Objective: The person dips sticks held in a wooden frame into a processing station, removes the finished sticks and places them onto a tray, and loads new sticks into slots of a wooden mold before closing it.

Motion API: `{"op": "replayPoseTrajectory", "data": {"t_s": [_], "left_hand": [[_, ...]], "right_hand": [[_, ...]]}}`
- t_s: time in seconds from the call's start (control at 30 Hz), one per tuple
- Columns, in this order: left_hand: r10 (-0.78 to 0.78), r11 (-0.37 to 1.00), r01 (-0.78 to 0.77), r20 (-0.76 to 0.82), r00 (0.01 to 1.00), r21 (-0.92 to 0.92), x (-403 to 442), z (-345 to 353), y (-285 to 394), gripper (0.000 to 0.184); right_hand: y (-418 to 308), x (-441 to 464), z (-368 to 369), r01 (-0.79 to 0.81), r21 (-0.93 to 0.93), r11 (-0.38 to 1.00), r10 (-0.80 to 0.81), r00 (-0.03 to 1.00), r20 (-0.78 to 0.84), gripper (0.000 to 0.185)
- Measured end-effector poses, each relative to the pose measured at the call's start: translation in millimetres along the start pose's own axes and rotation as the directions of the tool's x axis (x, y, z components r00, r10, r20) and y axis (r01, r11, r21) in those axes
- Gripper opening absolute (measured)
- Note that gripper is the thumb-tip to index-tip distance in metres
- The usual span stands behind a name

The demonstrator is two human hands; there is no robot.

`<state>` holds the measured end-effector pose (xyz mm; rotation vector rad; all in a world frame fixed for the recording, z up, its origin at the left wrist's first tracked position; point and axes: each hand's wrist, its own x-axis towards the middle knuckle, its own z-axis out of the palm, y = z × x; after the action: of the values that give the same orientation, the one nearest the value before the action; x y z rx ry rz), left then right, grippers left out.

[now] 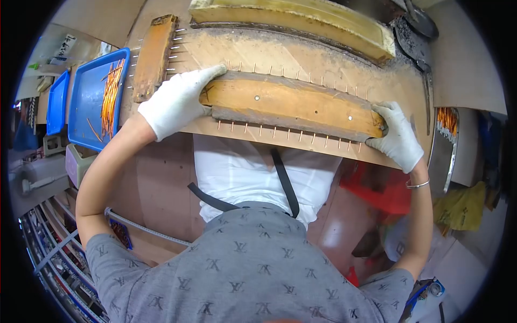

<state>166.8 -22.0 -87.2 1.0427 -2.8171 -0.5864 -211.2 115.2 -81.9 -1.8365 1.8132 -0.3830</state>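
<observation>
A long worn wooden bar [293, 102] lies crosswise before me, with short copper-coloured pins sticking out along both long edges. My left hand [180, 99], in a white glove, grips its left end, thumb on the far edge. Round the right end, my gloved right hand [397, 134] has its fingers closed. The palm sides of both hands are hidden. Left of my left hand lies a second, shorter wooden bar [153, 56], with silvery pins along its sides. Whether the long bar touches the bench I cannot tell.
A blue tray [81, 116] at the left holds a bundle of copper-coloured rods [111, 97]. A long yellowish trough [296, 24] stands at the bench's back, with dark grit [409, 46] to its right. A metal tray [444, 161] with more rods sits at far right.
</observation>
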Motion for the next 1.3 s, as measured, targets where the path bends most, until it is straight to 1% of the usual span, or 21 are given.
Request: {"op": "replayPoseTrajectory", "data": {"t_s": [0.07,0.2,0.23,0.3,0.4,0.47,0.53,0.6,0.63,0.7,0.77,0.87,0.93,1.0,1.03,1.07,1.13,1.17,1.2,1.23,1.3], "left_hand": [[-0.008,1.0,0.009,0.016,1.0,-0.027,1,-1,-1,0.06],[-0.137,0.984,0.151,0.139,0.981,-0.096,9,-10,6,0.066],[-0.158,0.979,0.175,0.158,0.975,-0.1,11,-10,7,0.065],[-0.141,0.99,0.143,0.13,0.981,-0.009,9,-10,8,0.061],[-0.112,0.992,0.119,0.122,0.986,-0.052,10,-11,7,0.061],[-0.119,0.989,0.129,0.136,0.983,-0.066,9,-9,4,0.065],[-0.117,0.986,0.13,0.125,0.985,-0.104,11,-7,9,0.067],[-0.12,0.985,0.131,0.093,0.988,-0.117,10,-9,12,0.069],[-0.118,0.984,0.128,0.088,0.989,-0.125,10,-9,11,0.07],[-0.133,0.98,0.147,0.106,0.985,-0.133,8,-7,10,0.073],[-0.151,0.973,0.171,0.131,0.98,-0.154,7,-7,7,0.073],[-0.151,0.989,0.151,0.089,0.985,0.002,1,-7,15,0.071],[-0.137,0.988,0.131,0.074,0.988,0.078,-4,-11,20,0.07],[-0.174,0.982,0.167,0.076,0.982,0.086,-7,-16,26,0.065],[-0.129,0.984,0.13,-0.023,0.991,0.124,-3,-25,42,0.053],[-0.124,0.983,0.126,-0.02,0.992,0.13,3,-31,56,0.053],[-0.286,0.948,0.278,-0.031,0.958,-0.155,16,-36,85,0.037],[-0.215,0.971,0.204,-0.075,0.974,-0.126,29,-30,102,0.024],[-0.185,0.969,0.177,-0.029,0.982,-0.175,45,-22,117,0.02],[-0.151,0.963,0.151,0.018,0.988,-0.225,61,-13,129,0.02],[-0.097,0.976,0.092,-0.015,0.995,-0.196,90,21,139,0.028]], "right_hand": [[4,4,-3,0.072,-0.14,0.988,-0.062,0.996,0.068,0.058],[1,9,-11,-0.011,-0.127,0.992,0.032,0.986,0.162,0.058],[-1,10,-12,0.006,-0.171,0.985,0.023,0.986,0.167,0.057],[-3,12,-13,0.013,-0.206,0.978,0.026,0.983,0.184,0.056],[-2,14,-15,-0.056,-0.189,0.98,0.101,0.966,0.236,0.054],[3,10,-13,0.064,-0.119,0.991,-0.045,0.988,0.15,0.053],[3,9,-14,0.072,-0.121,0.99,-0.055,0.988,0.142,0.053],[0,10,-16,0.057,-0.184,0.981,-0.018,0.978,0.206,0.052],[3,10,-15,0.06,-0.188,0.98,-0.025,0.982,0.186,0.052],[14,3,-3,0.122,-0.063,0.99,-0.119,0.992,0.052,0.05],[14,-1,2,0.118,-0.059,0.991,-0.119,0.993,-0.003,0.05],[8,-6,3,0.055,-0.028,0.998,-0.055,0.998,-0.003,0.049],[7,-10,3,0.078,-0.034,0.996,-0.078,0.997,0.003,0.048],[3,-12,4,0.061,-0.006,0.998,-0.061,0.998,0.028,0.048],[4,-12,4,0.056,-0.005,0.998,-0.055,0.998,0.031,0.048],[4,-11,3,0.053,0.0,0.999,-0.053,0.998,0.026,0.048],[4,-11,2,0.056,0.033,0.998,-0.058,0.997,0.043,0.049],[5,-11,2,0.059,0.036,0.998,-0.061,0.997,0.044,0.049],[6,-11,3,0.056,0.043,0.998,-0.057,0.998,0.031,0.052],[7,-11,4,0.051,0.05,0.997,-0.052,0.998,0.018,0.055],[8,-12,6,0.053,0.056,0.997,-0.054,0.999,0.004,0.054]]}}
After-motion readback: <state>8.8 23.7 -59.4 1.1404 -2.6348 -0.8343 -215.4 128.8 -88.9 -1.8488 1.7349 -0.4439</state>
